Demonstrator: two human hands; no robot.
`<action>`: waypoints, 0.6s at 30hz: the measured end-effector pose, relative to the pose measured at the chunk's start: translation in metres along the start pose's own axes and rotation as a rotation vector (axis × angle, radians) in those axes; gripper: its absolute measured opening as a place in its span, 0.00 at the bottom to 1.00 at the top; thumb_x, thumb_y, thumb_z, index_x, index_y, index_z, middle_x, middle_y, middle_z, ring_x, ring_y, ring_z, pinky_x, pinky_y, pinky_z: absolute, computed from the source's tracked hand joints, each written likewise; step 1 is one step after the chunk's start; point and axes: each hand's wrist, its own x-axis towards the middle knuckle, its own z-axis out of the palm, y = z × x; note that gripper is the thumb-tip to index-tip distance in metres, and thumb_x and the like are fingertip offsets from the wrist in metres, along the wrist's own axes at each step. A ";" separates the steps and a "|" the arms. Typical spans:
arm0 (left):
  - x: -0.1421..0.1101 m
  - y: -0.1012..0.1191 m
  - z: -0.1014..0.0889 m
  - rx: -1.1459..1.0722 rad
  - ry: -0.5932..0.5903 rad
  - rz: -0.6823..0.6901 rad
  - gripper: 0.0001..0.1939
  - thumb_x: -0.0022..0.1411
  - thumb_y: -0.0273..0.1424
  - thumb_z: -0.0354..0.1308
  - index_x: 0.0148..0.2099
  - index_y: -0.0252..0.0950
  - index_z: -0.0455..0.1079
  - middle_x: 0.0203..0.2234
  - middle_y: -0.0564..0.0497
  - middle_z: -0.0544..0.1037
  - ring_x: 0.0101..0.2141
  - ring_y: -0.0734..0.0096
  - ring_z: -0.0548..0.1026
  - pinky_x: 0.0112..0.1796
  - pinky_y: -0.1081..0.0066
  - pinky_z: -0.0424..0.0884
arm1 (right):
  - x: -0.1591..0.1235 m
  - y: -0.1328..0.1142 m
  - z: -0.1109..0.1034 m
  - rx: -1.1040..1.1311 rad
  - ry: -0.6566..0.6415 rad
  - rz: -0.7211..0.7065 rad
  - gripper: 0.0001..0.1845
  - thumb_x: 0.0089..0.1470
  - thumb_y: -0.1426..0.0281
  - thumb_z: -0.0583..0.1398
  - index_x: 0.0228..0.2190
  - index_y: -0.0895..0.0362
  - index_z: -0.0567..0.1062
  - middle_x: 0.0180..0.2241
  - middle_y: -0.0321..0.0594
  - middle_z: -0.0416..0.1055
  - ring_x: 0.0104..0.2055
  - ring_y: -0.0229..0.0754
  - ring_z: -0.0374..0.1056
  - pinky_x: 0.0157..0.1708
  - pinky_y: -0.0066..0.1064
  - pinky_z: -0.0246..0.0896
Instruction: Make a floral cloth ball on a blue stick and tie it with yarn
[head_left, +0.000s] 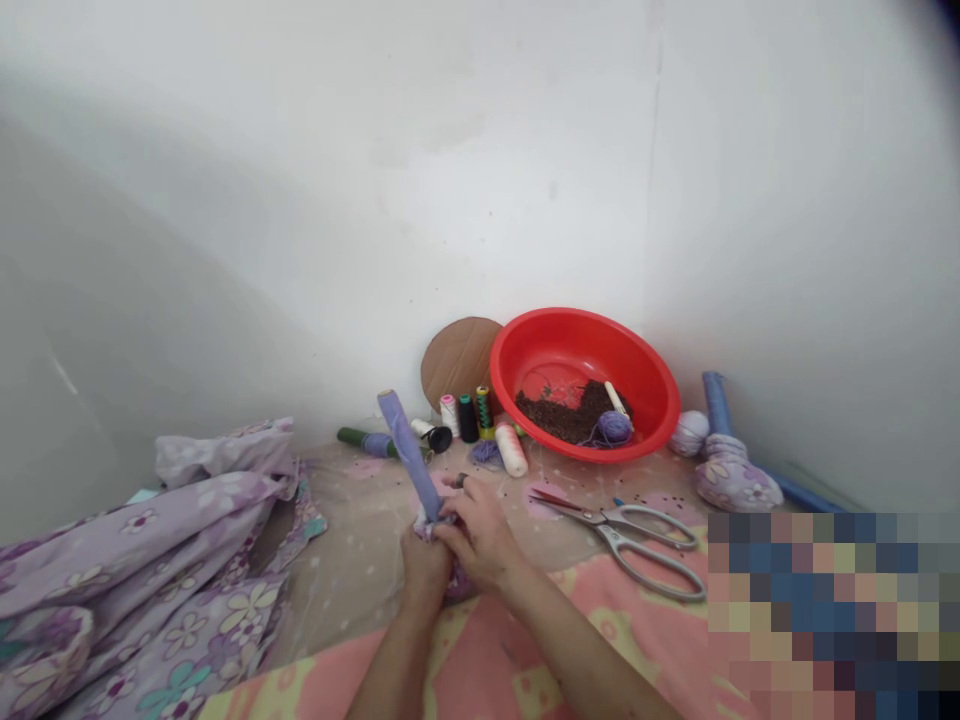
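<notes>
A stick wrapped in purple cloth (pixel 411 455) stands tilted, its top leaning to the left. My left hand (pixel 426 565) is closed around its lower end, where gathered floral fabric (pixel 427 525) bunches up. With thumb and fingers my right hand (pixel 480 535) pinches that gathered fabric at the base of the stick; a dark band shows on one finger. Below the hands a bit of purple floral fabric peeks out, and the rest of the bundle is hidden by my fingers. Large metal scissors (pixel 622 540) lie to the right, apart from both hands.
A red basin (pixel 585 325) holds dark crumbly material and purple yarn (pixel 615 428). Thread spools (pixel 466 417) and a cardboard disc (pixel 457 360) stand by the wall. Floral cloth (pixel 187 560) is heaped left. A fabric-covered bulb with a blue handle (pixel 731 475) lies right.
</notes>
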 end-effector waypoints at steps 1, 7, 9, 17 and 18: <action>0.000 -0.002 -0.001 -0.015 -0.002 -0.003 0.04 0.41 0.28 0.53 0.23 0.33 0.67 0.17 0.51 0.73 0.24 0.69 0.71 0.21 0.78 0.65 | -0.002 0.004 0.002 0.030 0.043 0.038 0.10 0.47 0.71 0.55 0.35 0.57 0.68 0.44 0.45 0.61 0.48 0.43 0.55 0.47 0.37 0.51; 0.004 -0.005 -0.005 -0.216 0.052 -0.067 0.11 0.37 0.31 0.58 0.27 0.31 0.67 0.17 0.55 0.71 0.21 0.72 0.71 0.22 0.77 0.66 | -0.012 0.027 0.015 0.358 0.097 0.386 0.20 0.49 0.67 0.53 0.45 0.59 0.62 0.43 0.48 0.64 0.43 0.42 0.63 0.36 0.32 0.61; 0.004 -0.004 -0.006 -0.326 0.055 -0.091 0.10 0.37 0.29 0.59 0.27 0.31 0.67 0.16 0.56 0.71 0.21 0.72 0.71 0.22 0.76 0.66 | -0.014 0.030 0.019 0.477 0.030 0.475 0.22 0.49 0.65 0.53 0.46 0.59 0.61 0.45 0.49 0.63 0.44 0.42 0.62 0.37 0.32 0.61; -0.001 0.000 -0.009 -0.729 -0.200 -0.203 0.09 0.38 0.27 0.61 0.27 0.30 0.70 0.19 0.50 0.75 0.22 0.67 0.73 0.25 0.69 0.69 | -0.009 0.024 0.006 0.700 -0.213 0.614 0.22 0.53 0.59 0.45 0.37 0.58 0.70 0.39 0.43 0.68 0.43 0.42 0.62 0.44 0.35 0.56; -0.002 0.000 -0.010 -0.737 -0.203 -0.211 0.08 0.38 0.27 0.61 0.26 0.30 0.70 0.18 0.50 0.75 0.21 0.68 0.73 0.24 0.70 0.69 | -0.009 0.023 0.003 0.689 -0.255 0.597 0.22 0.53 0.59 0.45 0.36 0.58 0.70 0.38 0.43 0.69 0.42 0.42 0.63 0.42 0.35 0.57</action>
